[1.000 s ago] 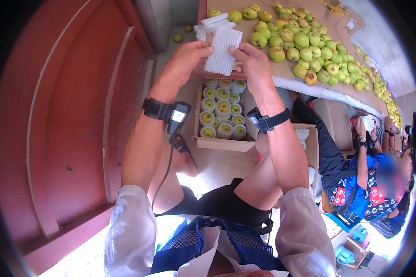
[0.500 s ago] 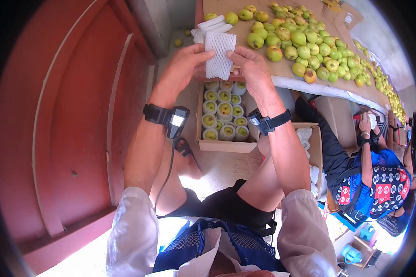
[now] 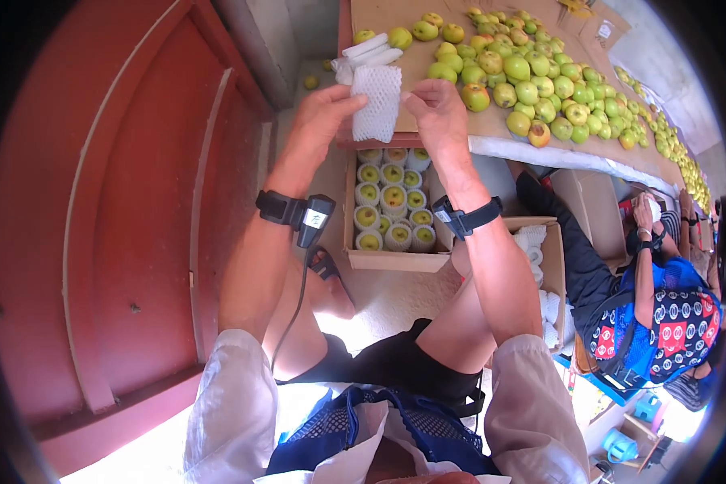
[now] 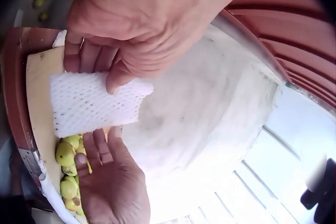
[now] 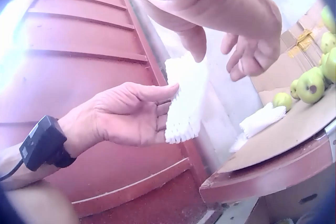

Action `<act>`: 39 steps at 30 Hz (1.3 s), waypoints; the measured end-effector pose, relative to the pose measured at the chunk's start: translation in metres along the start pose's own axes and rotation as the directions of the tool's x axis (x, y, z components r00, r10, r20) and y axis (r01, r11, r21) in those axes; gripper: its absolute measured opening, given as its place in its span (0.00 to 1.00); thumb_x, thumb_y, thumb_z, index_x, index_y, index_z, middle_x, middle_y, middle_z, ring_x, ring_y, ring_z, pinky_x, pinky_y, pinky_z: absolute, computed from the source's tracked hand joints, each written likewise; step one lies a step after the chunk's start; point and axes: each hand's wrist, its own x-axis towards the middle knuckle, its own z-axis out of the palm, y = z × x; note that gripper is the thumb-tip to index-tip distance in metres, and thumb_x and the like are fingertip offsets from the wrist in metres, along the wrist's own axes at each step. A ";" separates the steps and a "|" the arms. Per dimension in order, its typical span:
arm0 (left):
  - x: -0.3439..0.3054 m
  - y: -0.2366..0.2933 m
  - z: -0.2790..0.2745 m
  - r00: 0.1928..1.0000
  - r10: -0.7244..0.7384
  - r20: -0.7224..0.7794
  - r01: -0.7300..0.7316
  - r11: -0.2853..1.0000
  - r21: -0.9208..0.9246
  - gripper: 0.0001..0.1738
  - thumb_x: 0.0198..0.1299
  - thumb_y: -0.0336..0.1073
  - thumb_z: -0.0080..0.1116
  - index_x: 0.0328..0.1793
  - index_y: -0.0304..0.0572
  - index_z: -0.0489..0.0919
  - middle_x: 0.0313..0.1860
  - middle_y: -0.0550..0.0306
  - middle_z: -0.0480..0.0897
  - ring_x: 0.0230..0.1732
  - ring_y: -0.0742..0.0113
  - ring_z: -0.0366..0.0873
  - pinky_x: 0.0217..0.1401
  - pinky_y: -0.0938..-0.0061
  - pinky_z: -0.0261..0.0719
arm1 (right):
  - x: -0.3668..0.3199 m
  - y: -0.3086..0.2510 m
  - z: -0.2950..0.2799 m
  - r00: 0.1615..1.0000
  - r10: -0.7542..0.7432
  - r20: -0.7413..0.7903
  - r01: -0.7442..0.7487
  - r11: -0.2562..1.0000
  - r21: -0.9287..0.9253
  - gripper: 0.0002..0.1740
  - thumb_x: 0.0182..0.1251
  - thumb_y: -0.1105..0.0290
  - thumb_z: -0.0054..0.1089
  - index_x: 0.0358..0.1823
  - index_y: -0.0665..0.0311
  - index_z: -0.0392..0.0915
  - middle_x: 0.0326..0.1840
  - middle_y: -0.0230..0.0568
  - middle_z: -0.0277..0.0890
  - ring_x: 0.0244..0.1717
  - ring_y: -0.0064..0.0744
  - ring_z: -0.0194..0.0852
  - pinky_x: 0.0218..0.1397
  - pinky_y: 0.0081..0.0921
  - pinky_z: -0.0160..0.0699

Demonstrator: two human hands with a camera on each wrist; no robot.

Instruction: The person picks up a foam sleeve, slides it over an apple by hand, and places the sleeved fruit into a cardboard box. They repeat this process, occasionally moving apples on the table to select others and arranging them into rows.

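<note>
A white foam net sleeve [image 3: 377,103], flat and mesh-patterned, is held up over the table edge. My left hand [image 3: 324,121] pinches it at one side, thumb on the near face and fingers behind, as the left wrist view shows. My right hand [image 3: 440,121] is just off the sleeve's other side. In the right wrist view its thumb and loosely bent fingers are apart, with nothing between them. More foam sleeves [image 3: 371,52] lie stacked on the table behind the held one. Below the hands, a cardboard box [image 3: 395,260] contains several apples in foam sleeves.
Many loose green apples [image 3: 532,68] cover the cardboard-topped table [image 3: 492,135]. Another box [image 3: 550,266] with white foam sleeves stands by my right leg. A red door [image 3: 129,226] rises on the left. Another person [image 3: 661,315] sits at the right, hands around a white thing.
My right hand has let go of the foam sleeve and moved slightly away to the right. The left hand still holds the sleeve, now a little further left.
</note>
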 end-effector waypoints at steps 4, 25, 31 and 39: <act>0.000 0.003 0.008 0.990 0.027 -0.135 -0.015 0.996 0.091 0.12 0.66 0.31 0.63 0.54 0.34 0.84 0.45 0.59 0.87 0.44 0.75 0.82 0.50 0.78 0.78 | -0.004 -0.010 -0.001 0.954 0.108 0.279 -0.166 0.967 0.193 0.13 0.68 0.66 0.66 0.46 0.68 0.78 0.41 0.38 0.82 0.42 0.25 0.79 0.42 0.23 0.76; -0.017 0.014 0.023 0.693 0.713 0.107 -0.539 0.414 0.733 0.17 0.58 0.21 0.54 0.51 0.43 0.86 0.52 0.55 0.87 0.56 0.53 0.82 0.61 0.64 0.78 | -0.001 -0.008 -0.017 0.710 0.304 0.635 -0.676 0.546 0.495 0.17 0.75 0.64 0.49 0.58 0.65 0.74 0.51 0.40 0.81 0.43 0.31 0.80 0.38 0.26 0.73; -0.019 0.017 0.032 0.640 0.741 0.206 -0.617 0.334 0.712 0.19 0.55 0.21 0.57 0.54 0.42 0.83 0.55 0.51 0.85 0.56 0.49 0.81 0.61 0.60 0.74 | -0.001 -0.012 -0.014 0.856 0.280 0.435 -0.501 0.658 0.562 0.15 0.73 0.71 0.50 0.57 0.66 0.78 0.49 0.37 0.83 0.39 0.26 0.79 0.37 0.25 0.74; -0.030 0.022 0.045 0.888 0.444 0.123 -0.447 0.766 0.463 0.32 0.60 0.28 0.60 0.73 0.37 0.67 0.69 0.43 0.77 0.74 0.55 0.69 0.77 0.61 0.64 | -0.004 -0.009 0.002 0.994 0.010 0.111 -0.032 0.980 0.198 0.19 0.68 0.77 0.57 0.60 0.74 0.77 0.54 0.43 0.81 0.48 0.25 0.79 0.50 0.25 0.80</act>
